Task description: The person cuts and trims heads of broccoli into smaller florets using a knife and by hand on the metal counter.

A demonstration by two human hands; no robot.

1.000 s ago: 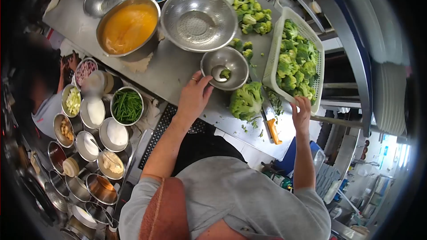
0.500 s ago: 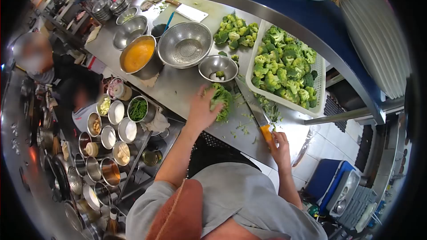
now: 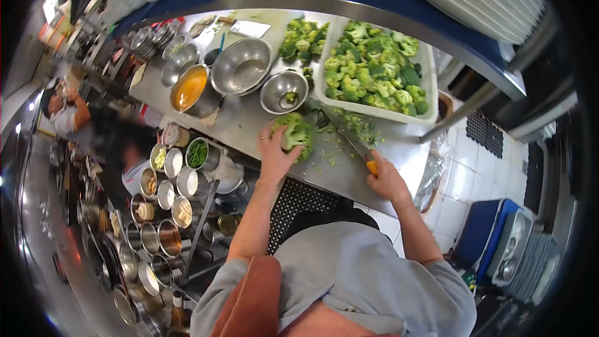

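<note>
Orange liquid [image 3: 189,89] held in a metal pot [image 3: 209,106], white plates [image 3: 477,1] stacked overhead, chopped greens [image 3: 198,154] contained in a steel tub [image 3: 213,158]

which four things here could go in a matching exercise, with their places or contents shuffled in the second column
Column 1
1. white basket
2. knife
3. large pot
4. broccoli head

Column 2
A. in the right hand
B. gripped by the left hand
C. full of florets
D. holds orange liquid

Pairs: 1-C, 2-A, 3-D, 4-B
</note>
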